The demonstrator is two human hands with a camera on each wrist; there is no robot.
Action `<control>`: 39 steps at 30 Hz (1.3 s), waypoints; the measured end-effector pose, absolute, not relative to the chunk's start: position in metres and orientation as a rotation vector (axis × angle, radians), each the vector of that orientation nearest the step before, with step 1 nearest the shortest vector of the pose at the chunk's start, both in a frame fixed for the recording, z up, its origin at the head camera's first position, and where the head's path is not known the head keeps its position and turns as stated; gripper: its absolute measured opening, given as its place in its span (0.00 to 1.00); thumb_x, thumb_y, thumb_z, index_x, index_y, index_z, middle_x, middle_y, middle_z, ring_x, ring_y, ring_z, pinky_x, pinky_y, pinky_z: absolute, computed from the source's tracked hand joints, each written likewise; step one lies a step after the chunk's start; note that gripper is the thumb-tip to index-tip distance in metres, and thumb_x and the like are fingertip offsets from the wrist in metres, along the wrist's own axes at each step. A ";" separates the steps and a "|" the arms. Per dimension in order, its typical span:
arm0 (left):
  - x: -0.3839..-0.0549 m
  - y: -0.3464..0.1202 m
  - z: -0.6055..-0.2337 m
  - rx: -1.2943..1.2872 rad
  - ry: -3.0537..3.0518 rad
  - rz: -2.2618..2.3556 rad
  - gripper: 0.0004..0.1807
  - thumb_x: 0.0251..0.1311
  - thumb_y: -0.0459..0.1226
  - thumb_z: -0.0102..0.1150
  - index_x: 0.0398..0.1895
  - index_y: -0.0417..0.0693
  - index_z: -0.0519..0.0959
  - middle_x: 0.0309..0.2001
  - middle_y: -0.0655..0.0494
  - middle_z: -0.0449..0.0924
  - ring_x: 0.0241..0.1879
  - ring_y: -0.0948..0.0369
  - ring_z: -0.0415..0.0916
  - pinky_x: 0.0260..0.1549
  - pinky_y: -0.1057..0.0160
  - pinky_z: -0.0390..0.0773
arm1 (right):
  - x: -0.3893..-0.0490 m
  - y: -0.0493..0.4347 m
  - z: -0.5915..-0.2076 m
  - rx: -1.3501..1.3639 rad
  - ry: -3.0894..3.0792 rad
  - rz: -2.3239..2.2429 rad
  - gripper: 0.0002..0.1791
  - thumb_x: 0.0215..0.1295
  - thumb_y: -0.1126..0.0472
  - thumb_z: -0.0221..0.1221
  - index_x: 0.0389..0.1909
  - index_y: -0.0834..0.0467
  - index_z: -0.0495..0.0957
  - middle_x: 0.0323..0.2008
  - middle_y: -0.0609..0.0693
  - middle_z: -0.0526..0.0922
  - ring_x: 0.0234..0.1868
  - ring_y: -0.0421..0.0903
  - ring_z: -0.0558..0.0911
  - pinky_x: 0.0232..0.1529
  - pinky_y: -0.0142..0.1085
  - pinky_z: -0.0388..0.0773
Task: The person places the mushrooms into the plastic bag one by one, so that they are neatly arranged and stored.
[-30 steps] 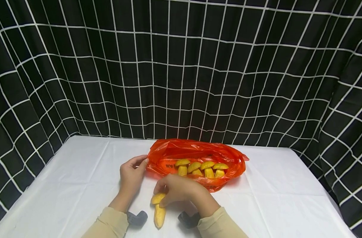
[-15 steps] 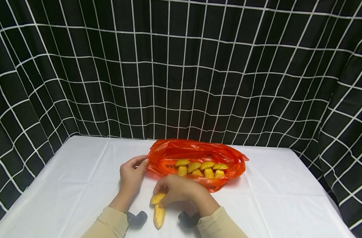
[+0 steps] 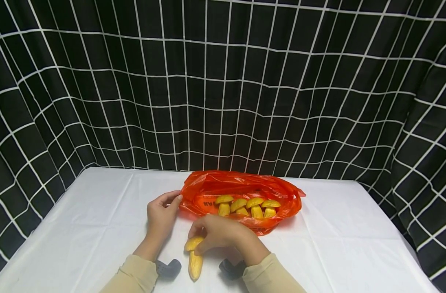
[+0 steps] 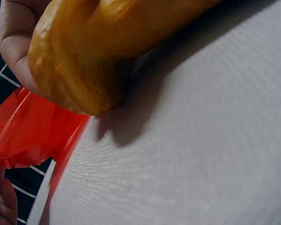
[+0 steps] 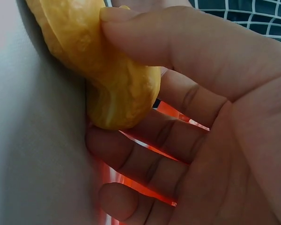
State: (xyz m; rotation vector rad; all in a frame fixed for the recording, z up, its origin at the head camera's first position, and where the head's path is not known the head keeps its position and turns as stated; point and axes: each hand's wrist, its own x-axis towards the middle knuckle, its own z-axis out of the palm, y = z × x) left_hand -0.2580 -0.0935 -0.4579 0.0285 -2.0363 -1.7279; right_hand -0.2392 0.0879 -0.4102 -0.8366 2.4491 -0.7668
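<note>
A yellow mushroom (image 3: 195, 264) lies at the front of the table, cap away from the person. My right hand (image 3: 223, 234) holds it by the cap; in the right wrist view the thumb (image 5: 131, 28) presses one side and the fingers curl behind. A red plastic bag (image 3: 244, 181) lies beyond with its mouth towards me. My left hand (image 3: 162, 215) pinches the bag's left edge between thumb and fingers. Several yellow mushrooms (image 3: 257, 211) sit side by side inside the bag. In the left wrist view the held mushroom (image 4: 75, 61) is close to the white cloth.
A white cloth (image 3: 354, 244) covers the table, and a black curtain with a white grid (image 3: 223, 101) stands behind and at both sides. Dark grey wrist devices (image 3: 169, 268) show under both forearms.
Both hands, the mushroom and the bag keep practically the same places. The head view has shifted very slightly.
</note>
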 end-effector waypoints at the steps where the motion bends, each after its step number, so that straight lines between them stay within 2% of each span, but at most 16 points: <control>1: -0.261 -0.095 -0.462 0.020 -2.032 -1.730 0.10 0.60 0.35 0.66 0.43 0.41 0.87 0.40 0.46 0.88 0.33 0.58 0.81 0.31 0.76 0.80 | -0.239 0.088 -0.410 -0.839 2.449 -0.767 0.13 0.48 0.58 0.74 0.34 0.43 0.84 0.29 0.36 0.82 0.33 0.37 0.77 0.42 0.31 0.76; 11: -0.265 -0.096 -0.466 -0.023 -2.012 -1.698 0.08 0.60 0.34 0.67 0.42 0.43 0.87 0.38 0.48 0.88 0.31 0.63 0.81 0.31 0.74 0.81 | -0.238 0.088 -0.408 -0.872 2.469 -0.757 0.12 0.47 0.59 0.72 0.33 0.44 0.83 0.27 0.37 0.81 0.31 0.37 0.76 0.39 0.30 0.75; 18: -0.266 -0.096 -0.465 -0.002 -2.031 -1.711 0.09 0.60 0.35 0.67 0.42 0.44 0.87 0.38 0.49 0.88 0.33 0.60 0.82 0.32 0.75 0.81 | -0.238 0.087 -0.408 -0.897 2.485 -0.741 0.11 0.48 0.58 0.71 0.33 0.43 0.83 0.28 0.35 0.81 0.30 0.36 0.76 0.38 0.29 0.76; 23: -0.266 -0.096 -0.464 0.007 -2.015 -1.769 0.09 0.60 0.34 0.67 0.43 0.42 0.87 0.39 0.46 0.88 0.32 0.60 0.81 0.30 0.75 0.80 | -0.237 0.086 -0.408 -0.934 2.488 -0.728 0.11 0.47 0.57 0.71 0.33 0.44 0.83 0.28 0.35 0.80 0.29 0.35 0.75 0.36 0.28 0.75; 32: -0.252 -0.092 -0.444 0.023 -2.010 -1.814 0.09 0.60 0.28 0.64 0.42 0.34 0.85 0.38 0.39 0.86 0.31 0.58 0.81 0.29 0.76 0.79 | -0.237 0.085 -0.409 -1.022 2.514 -0.657 0.12 0.53 0.52 0.69 0.40 0.43 0.85 0.38 0.34 0.81 0.40 0.32 0.77 0.49 0.29 0.75; 39: -0.246 -0.091 -0.440 -0.015 -2.003 -1.779 0.09 0.60 0.28 0.63 0.42 0.31 0.84 0.38 0.38 0.86 0.30 0.60 0.81 0.28 0.77 0.78 | -0.236 0.086 -0.408 -1.043 2.487 -0.633 0.16 0.51 0.53 0.69 0.44 0.44 0.86 0.39 0.35 0.80 0.39 0.32 0.77 0.49 0.28 0.75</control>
